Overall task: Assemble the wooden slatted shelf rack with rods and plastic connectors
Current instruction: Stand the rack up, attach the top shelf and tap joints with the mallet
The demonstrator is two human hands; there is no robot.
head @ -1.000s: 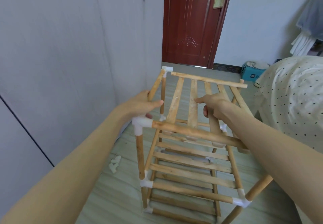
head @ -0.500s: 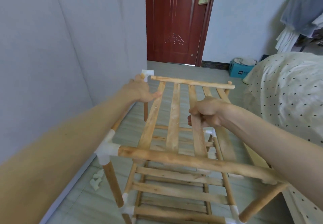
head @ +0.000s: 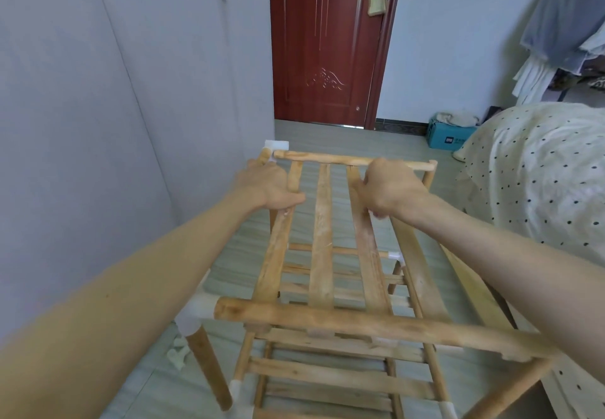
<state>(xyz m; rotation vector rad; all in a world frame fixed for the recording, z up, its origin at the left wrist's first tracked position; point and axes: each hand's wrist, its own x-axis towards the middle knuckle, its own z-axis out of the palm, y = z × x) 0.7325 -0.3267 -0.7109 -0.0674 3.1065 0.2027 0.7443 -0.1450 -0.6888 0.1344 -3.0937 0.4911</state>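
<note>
Two hands work at the far end of the rack (head: 327, 287), which stands on the floor (head: 376, 143) between a grey wall (head: 98, 124) on the left and a bed (head: 540, 173) with a dotted cover on the right. The left hand (head: 268, 186) lies on the leftmost slat (head: 275, 255) of the top tier, thumb stretched across the wood and the fingers wrapped down over the outer side, so it grips that slat just short of the far rod (head: 327, 158). The right hand (head: 389, 186) is curled into a fist over the right side of the tier; its fingers fold under, and it seems to grip a slat there, though which one I cannot tell, as the hand hides it. Three slats show bare between and beside the hands, running from the near rod (head: 360, 323) to the far one. A white connector (head: 276, 146) caps the far left corner, another (head: 196, 314) joins the near rod to the front left leg (head: 209, 369). Lower tiers of slats show beneath. A few loose white connectors (head: 176, 354) lie on the floor by the wall, near that leg. Beyond the rack stands a red door (head: 320, 42), shut, and a blue box (head: 448, 138) rests by the foot of the bed
</note>
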